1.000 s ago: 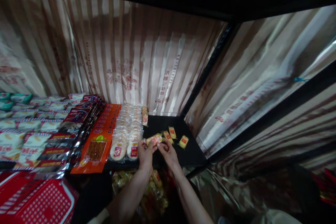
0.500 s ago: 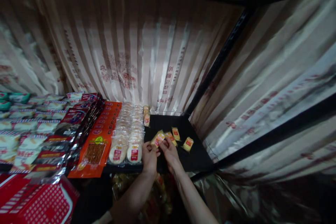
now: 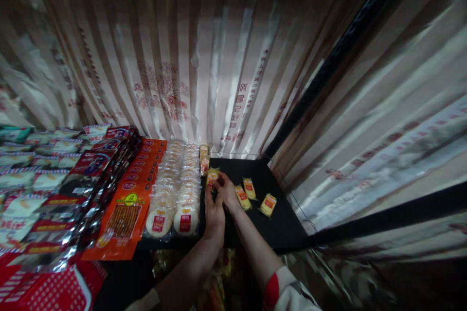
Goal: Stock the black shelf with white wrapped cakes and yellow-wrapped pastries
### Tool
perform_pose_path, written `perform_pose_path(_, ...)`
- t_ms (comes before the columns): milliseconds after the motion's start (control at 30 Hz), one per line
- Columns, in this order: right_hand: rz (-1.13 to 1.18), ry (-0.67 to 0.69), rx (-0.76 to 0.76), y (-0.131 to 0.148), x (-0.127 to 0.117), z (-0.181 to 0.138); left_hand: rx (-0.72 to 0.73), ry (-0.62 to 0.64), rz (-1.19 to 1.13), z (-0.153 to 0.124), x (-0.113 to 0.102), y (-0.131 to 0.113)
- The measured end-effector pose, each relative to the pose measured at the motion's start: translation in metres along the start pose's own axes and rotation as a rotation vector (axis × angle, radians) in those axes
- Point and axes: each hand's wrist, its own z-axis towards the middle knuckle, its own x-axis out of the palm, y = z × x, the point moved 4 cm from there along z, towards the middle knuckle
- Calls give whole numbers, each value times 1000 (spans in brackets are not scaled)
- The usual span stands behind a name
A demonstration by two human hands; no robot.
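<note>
Both hands meet at a small yellow wrapped snack cake [image 3: 212, 175] with a red-and-yellow label, held over the left part of the black shelf. My right hand [image 3: 227, 195] pinches its right side with bent fingers. My left hand [image 3: 214, 214] is closed at its lower end, the fingertips partly hidden. Just behind it, similar snack cakes [image 3: 204, 160] stand in a short row beside the clear-wrapped round crackers [image 3: 186, 218]. To the right of my right hand, three loose snack cakes [image 3: 249, 188] lie apart on the shelf.
Orange snack-stick packs [image 3: 126, 214], dark shiny packs [image 3: 87, 175] and white packs [image 3: 14, 204] fill the left side. A red patterned box [image 3: 69, 286] is at lower left. Pleated curtain [image 3: 219, 68] backs the black shelf [image 3: 284, 226]; a dark post [image 3: 321, 82] rises at its corner. More packets [image 3: 215, 286] lie below.
Both hands have carried the snack cake left and farther back, close to the short row, and turned it more upright. The view has shifted slightly.
</note>
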Motion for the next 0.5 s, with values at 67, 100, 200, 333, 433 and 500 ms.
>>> perform_pose_path(67, -5, 10, -34, 0, 7, 9, 12, -9, -62, 7, 4, -4)
perform_pose_path(100, -5, 16, -51, 0, 10, 13, 15, -14, -93, 11, 6, -5)
perform_pose_path(200, -20, 26, -92, 0, 16, 23, 1, -27, -147, 20, 10, -5)
perform_pose_path(333, -81, 21, -101, -2, 20, 33, 13, -17, -161, 34, 14, -2)
perform_pose_path(433, -107, 7, -104, -4, 21, 37, 6, -2, -152, 42, 15, -1)
perform_pose_path(500, -108, -4, -101, -7, 23, 39, -11, 0, -141, 46, 16, 0)
